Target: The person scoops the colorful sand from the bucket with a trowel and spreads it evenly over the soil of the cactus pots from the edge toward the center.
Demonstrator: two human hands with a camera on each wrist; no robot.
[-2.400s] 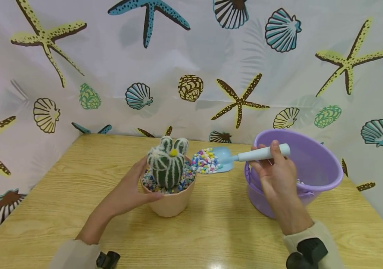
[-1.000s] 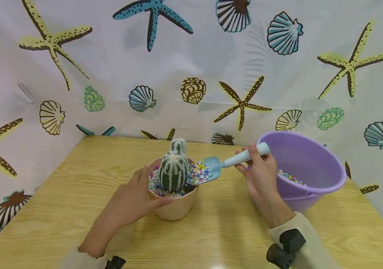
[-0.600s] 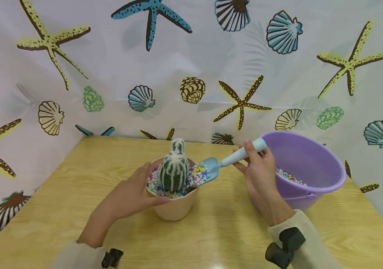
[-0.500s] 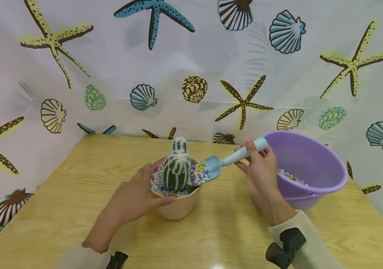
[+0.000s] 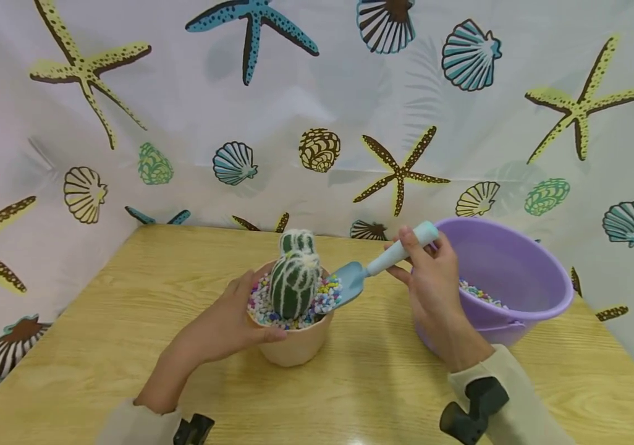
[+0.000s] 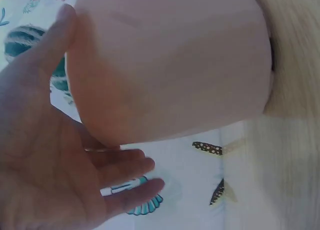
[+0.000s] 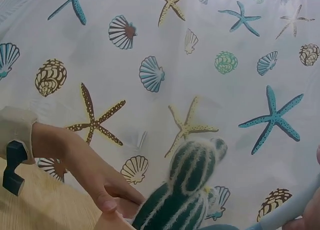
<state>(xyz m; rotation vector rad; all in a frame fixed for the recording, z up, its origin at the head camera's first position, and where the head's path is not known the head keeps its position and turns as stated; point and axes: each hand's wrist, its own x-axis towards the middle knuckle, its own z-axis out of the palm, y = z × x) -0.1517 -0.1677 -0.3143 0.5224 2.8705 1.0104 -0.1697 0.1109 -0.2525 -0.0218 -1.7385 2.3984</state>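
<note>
My left hand [image 5: 222,324] holds the rim of a peach flowerpot [image 5: 295,347], thumb along its near side and fingers around the left. A knitted green-and-white cactus [image 5: 293,285] stands in the pot among colourful pebbles [image 5: 261,309]. In the left wrist view the thumb lies against the wall of the pot [image 6: 175,64]. My right hand [image 5: 434,287] grips the pale blue handle of a small shovel [image 5: 353,281], tilted down with its tip at the pot's right rim. Pebbles lie at the blade's front end, beside the cactus.
A purple bucket [image 5: 517,272] with pebbles [image 5: 481,293] inside stands right of the pot, partly behind my right hand. Everything rests on a wooden table [image 5: 372,383]. Behind it hangs a white cloth [image 5: 317,93] printed with starfish and shells.
The shovel has moved left and down to the pot and tilted more steeply; fewer pebbles lie on its blade. The cactus has turned and the pot has shifted slightly, still held by my left hand.
</note>
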